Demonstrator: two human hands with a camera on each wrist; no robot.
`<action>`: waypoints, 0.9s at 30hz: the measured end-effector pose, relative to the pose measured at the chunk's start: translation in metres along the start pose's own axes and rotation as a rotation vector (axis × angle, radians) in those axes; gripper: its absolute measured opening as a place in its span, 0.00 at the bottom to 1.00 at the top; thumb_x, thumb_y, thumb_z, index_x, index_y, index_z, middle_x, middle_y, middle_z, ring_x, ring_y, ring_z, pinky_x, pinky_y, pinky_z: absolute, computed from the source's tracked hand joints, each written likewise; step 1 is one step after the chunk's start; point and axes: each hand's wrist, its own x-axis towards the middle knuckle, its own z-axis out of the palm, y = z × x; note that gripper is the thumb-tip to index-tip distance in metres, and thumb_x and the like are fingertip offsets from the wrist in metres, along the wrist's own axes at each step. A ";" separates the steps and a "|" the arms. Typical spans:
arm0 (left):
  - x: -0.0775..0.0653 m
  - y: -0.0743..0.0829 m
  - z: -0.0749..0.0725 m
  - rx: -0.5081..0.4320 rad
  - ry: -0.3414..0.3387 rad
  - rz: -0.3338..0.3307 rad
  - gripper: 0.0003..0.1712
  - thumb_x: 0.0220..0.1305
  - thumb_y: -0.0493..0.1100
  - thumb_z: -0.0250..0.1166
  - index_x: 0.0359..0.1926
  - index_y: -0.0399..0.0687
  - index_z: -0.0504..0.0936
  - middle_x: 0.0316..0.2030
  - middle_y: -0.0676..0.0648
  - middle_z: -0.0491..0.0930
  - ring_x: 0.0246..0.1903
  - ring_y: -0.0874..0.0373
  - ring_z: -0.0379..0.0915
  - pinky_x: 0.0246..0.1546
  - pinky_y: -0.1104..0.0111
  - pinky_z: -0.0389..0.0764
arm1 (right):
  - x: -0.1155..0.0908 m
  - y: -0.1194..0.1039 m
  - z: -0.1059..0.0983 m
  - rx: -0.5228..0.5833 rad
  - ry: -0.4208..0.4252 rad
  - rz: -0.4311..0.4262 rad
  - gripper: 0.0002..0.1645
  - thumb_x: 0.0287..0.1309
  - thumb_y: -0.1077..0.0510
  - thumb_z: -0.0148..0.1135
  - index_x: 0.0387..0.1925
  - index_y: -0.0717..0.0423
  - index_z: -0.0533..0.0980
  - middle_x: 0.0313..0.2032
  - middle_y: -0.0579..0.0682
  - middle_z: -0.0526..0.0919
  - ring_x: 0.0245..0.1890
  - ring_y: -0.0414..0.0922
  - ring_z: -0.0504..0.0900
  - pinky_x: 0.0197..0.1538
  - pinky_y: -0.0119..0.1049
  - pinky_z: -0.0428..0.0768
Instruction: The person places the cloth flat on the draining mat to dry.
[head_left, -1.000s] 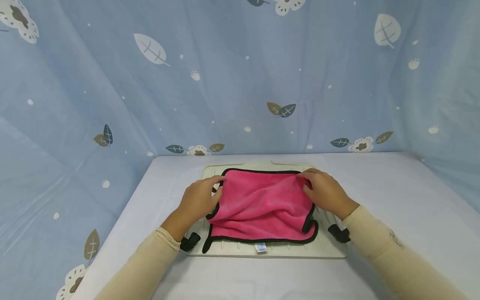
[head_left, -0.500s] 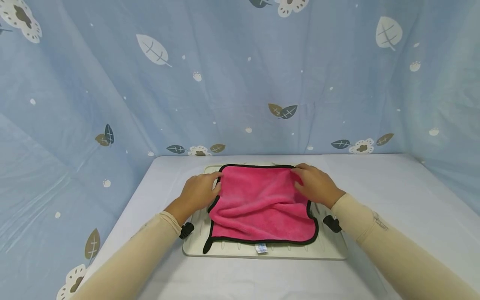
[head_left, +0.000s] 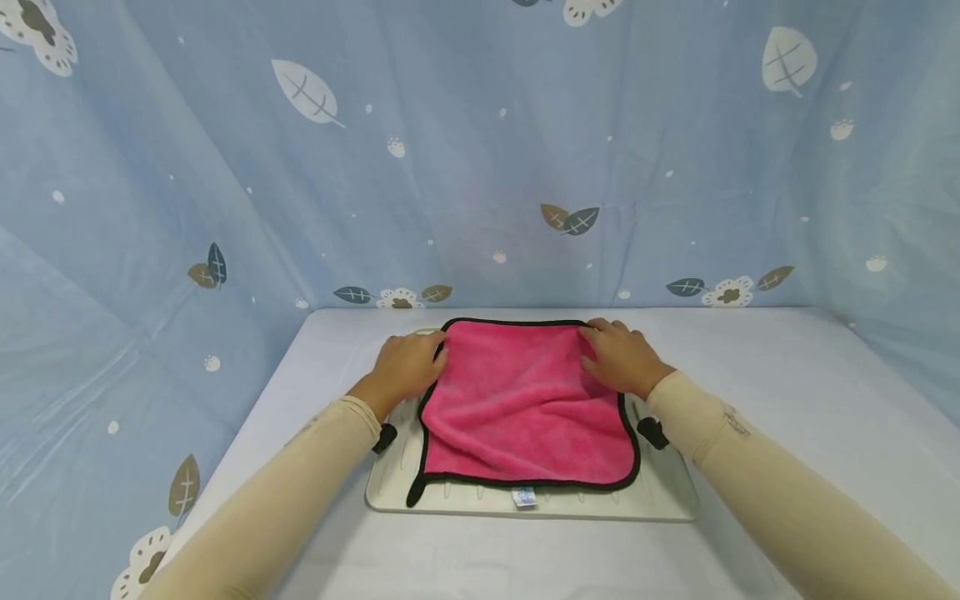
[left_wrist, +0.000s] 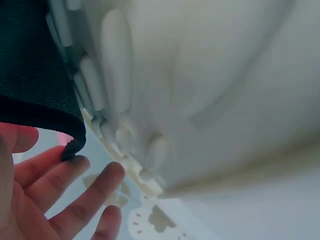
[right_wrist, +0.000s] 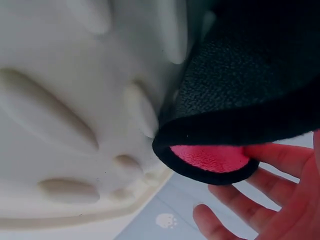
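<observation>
A pink towel [head_left: 517, 400] with black edging lies over a cream ribbed tray [head_left: 663, 496], its far part lifted. My left hand [head_left: 403, 363] pinches the towel near its far left corner. My right hand [head_left: 621, 358] does the same near the far right corner. Seen from below in the left wrist view, the dark underside of the towel [left_wrist: 35, 65] hangs from the thumb and fingers, the other fingers spread. In the right wrist view, the black edge [right_wrist: 225, 130] curls over near the fingers [right_wrist: 275, 185] and shows some pink. The near part of the towel lies wrinkled on the tray.
A black loop [head_left: 416, 490] sticks out at the towel's near left corner, and a small white label [head_left: 524, 497] at its near edge. The white table [head_left: 780, 392] reaches around the tray. Behind and to the left hangs a blue patterned curtain [head_left: 465, 167].
Both hands have moved away from me, drawing the towel's far edge up and over the tray's far rim. The right hand has also shifted left. The folds have flattened; the near edge stays put.
</observation>
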 end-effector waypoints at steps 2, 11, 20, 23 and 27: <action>0.003 0.000 0.001 -0.002 -0.011 -0.007 0.23 0.75 0.50 0.52 0.64 0.49 0.77 0.54 0.45 0.84 0.52 0.48 0.82 0.49 0.47 0.79 | 0.003 0.000 0.000 0.001 -0.019 0.006 0.30 0.64 0.53 0.59 0.64 0.65 0.73 0.64 0.66 0.73 0.59 0.66 0.75 0.52 0.65 0.77; 0.008 0.001 0.005 0.041 -0.080 -0.021 0.22 0.73 0.50 0.54 0.62 0.50 0.78 0.52 0.43 0.85 0.55 0.46 0.80 0.54 0.40 0.73 | 0.014 0.001 0.008 -0.010 -0.112 0.022 0.32 0.66 0.49 0.60 0.65 0.65 0.71 0.65 0.67 0.71 0.62 0.66 0.73 0.55 0.67 0.74; 0.007 0.006 0.003 0.066 -0.129 -0.030 0.23 0.72 0.50 0.56 0.63 0.49 0.77 0.53 0.42 0.84 0.56 0.43 0.78 0.54 0.42 0.71 | 0.018 0.005 0.015 -0.028 -0.212 0.033 0.34 0.68 0.47 0.56 0.68 0.64 0.68 0.70 0.67 0.65 0.66 0.68 0.69 0.60 0.68 0.71; 0.006 0.005 0.003 0.062 -0.131 -0.036 0.23 0.71 0.50 0.56 0.63 0.49 0.78 0.52 0.42 0.84 0.54 0.42 0.77 0.54 0.42 0.70 | 0.016 0.007 0.015 -0.011 -0.223 0.041 0.35 0.69 0.46 0.55 0.69 0.61 0.67 0.71 0.68 0.63 0.67 0.70 0.66 0.61 0.69 0.69; 0.003 0.004 0.002 0.042 -0.104 -0.040 0.23 0.70 0.49 0.56 0.62 0.48 0.78 0.56 0.43 0.83 0.55 0.41 0.75 0.57 0.41 0.68 | 0.007 0.008 0.013 0.013 -0.167 0.039 0.34 0.68 0.45 0.56 0.69 0.58 0.69 0.70 0.70 0.63 0.68 0.71 0.64 0.62 0.70 0.67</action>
